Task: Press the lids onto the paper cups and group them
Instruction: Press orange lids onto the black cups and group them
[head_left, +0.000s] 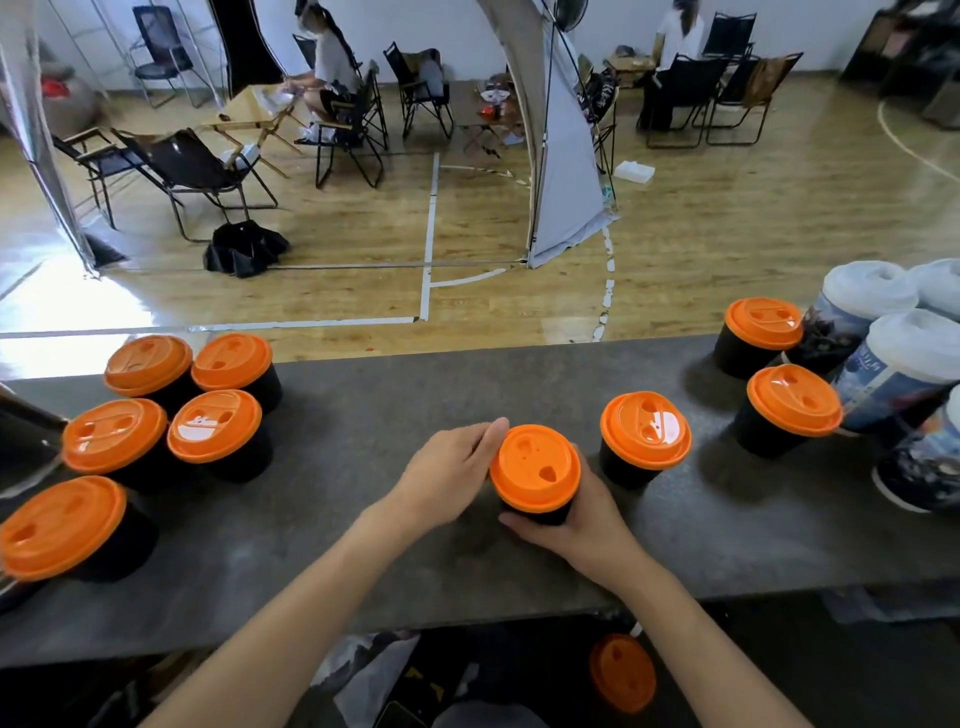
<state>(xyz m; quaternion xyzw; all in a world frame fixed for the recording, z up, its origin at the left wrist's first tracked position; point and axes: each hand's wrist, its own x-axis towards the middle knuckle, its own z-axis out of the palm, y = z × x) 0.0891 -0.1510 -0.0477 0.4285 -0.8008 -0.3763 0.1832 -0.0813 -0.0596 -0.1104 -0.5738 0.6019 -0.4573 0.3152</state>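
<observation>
1. The right hand (576, 525) is wrapping its fingers round the wall of a black paper cup (537, 514), which is standing mid-desk near the front edge of the grey stone-look desk (415, 395). Judged purpose: it is bracing the cup against downward pressure.
2. The left hand (452, 467) is lying against the cup's round orange plastic lid (535, 467), with one digit along the far-left rim and the rest curled. Whether it is clamping the rim or only pushing on it cannot be told.
3. The lid is sitting level over the cup mouth. It is appearing seated, though the seal cannot be confirmed.
4. A cluster of five lidded cups (214, 425) of the same kind is standing tightly together at the desk's left. This is judged to be the finished group, and the held cup is well apart from it.
5. Three further lidded cups are standing separately to the right: a near one (645, 430), a middle one (795, 397) and a far one (763, 322). They are judged to be awaiting grouping.
6. Taller printed cups with white lids (872, 291) are crowding the far right. A loose orange lid (622, 673) is lying below the desk edge.
</observation>
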